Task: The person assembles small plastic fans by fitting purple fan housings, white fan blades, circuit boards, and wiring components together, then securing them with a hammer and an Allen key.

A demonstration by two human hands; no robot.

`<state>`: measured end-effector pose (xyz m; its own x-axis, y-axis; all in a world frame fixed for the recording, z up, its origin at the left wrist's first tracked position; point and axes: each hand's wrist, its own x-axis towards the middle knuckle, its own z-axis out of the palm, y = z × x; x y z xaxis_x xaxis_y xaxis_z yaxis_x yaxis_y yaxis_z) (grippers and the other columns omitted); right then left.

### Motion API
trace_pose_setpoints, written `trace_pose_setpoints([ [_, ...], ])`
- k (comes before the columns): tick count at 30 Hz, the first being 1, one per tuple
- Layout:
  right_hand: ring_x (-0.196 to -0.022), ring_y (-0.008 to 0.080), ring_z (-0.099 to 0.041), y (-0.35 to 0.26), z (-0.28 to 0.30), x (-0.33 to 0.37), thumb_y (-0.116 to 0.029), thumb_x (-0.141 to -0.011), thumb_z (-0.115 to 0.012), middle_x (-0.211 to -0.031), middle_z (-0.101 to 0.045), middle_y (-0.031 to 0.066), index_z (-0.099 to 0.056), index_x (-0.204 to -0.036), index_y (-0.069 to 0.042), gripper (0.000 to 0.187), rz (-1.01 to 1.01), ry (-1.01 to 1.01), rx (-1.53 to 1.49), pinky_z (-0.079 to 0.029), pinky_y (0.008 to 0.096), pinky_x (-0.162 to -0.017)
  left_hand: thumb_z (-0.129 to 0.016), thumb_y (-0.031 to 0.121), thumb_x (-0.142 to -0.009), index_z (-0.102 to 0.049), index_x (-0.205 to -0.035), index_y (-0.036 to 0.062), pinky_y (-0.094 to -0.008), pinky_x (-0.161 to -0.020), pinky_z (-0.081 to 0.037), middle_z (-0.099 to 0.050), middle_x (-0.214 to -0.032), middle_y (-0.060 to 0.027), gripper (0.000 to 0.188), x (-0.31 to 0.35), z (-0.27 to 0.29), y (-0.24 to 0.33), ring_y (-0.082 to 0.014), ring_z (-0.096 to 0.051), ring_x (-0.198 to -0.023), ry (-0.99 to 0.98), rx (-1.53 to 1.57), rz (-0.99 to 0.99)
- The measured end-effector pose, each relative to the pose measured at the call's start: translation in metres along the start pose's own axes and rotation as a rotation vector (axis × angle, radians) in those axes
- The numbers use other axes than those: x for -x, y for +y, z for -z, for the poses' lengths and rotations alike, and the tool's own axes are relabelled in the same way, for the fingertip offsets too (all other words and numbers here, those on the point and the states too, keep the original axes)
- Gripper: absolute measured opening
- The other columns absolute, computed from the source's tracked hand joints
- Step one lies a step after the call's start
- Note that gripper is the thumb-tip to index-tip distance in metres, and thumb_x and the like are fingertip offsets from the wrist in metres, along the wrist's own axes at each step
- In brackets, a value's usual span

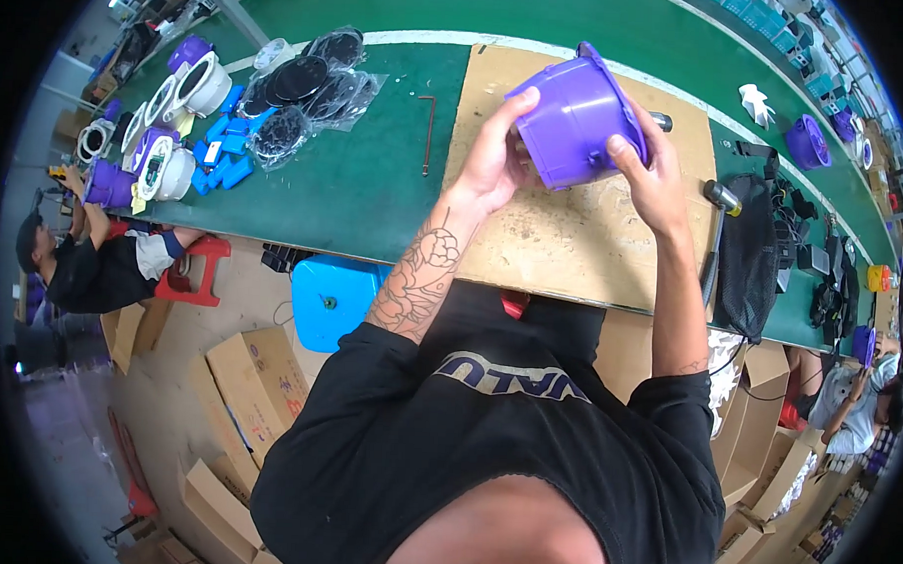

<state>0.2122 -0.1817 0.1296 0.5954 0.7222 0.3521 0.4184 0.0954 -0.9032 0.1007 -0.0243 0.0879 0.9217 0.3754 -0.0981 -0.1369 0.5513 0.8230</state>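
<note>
While I hold the purple moulded plastic housing (pixel 577 117) above the far edge of the brown cardboard mat (pixel 562 236), left hand (pixel 491 159) cupping its side, right hand (pixel 654 180) pinching its rim: grip best kept firm, turning slowly, clear of the green bench (pixel 365 190).

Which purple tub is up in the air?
The purple tub held between the left hand and right hand. The other purple tub sits far right on the green table.
</note>
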Motion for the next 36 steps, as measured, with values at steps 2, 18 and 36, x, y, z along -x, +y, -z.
trace_pose_setpoints([
  [2,-0.112,0.0249,-0.060,0.003,-0.002,0.000,-0.028,-0.091,-0.064,-0.120,-0.064,0.0176,-0.053,-0.134,0.003,0.054,0.083,0.000,0.035,-0.044,0.0348,-0.099,-0.053,0.068,-0.084,-0.038,-0.142,0.0098,-0.0547,-0.075,-0.057,-0.048,-0.130,-0.0170,0.084,0.007,-0.002,0.005,-0.0306,-0.055,-0.115,-0.080,0.103,0.107],
  [18,-0.105,0.0173,-0.058,-0.056,-0.001,-0.024,-0.043,-0.093,-0.062,-0.115,-0.062,0.0130,-0.052,-0.134,-0.001,0.060,-0.296,0.049,-0.122,-0.046,0.0302,-0.093,-0.085,0.029,-0.069,-0.010,-0.149,0.0033,-0.0465,-0.110,-0.035,-0.033,-0.142,-0.0217,0.113,0.006,-0.011,0.000,-0.0330,-0.037,-0.132,-0.012,-0.514,-0.576],
  [36,-0.108,0.0204,-0.059,-0.018,0.002,-0.014,-0.039,-0.091,-0.064,-0.119,-0.063,0.0165,-0.052,-0.135,0.002,0.061,-0.275,-0.004,-0.119,-0.044,0.0313,-0.096,-0.067,0.043,-0.087,-0.013,-0.149,0.0112,-0.0485,-0.073,-0.059,-0.039,-0.137,-0.0191,0.089,0.017,-0.016,0.004,-0.0334,-0.050,-0.122,0.002,-0.156,-0.106],
])
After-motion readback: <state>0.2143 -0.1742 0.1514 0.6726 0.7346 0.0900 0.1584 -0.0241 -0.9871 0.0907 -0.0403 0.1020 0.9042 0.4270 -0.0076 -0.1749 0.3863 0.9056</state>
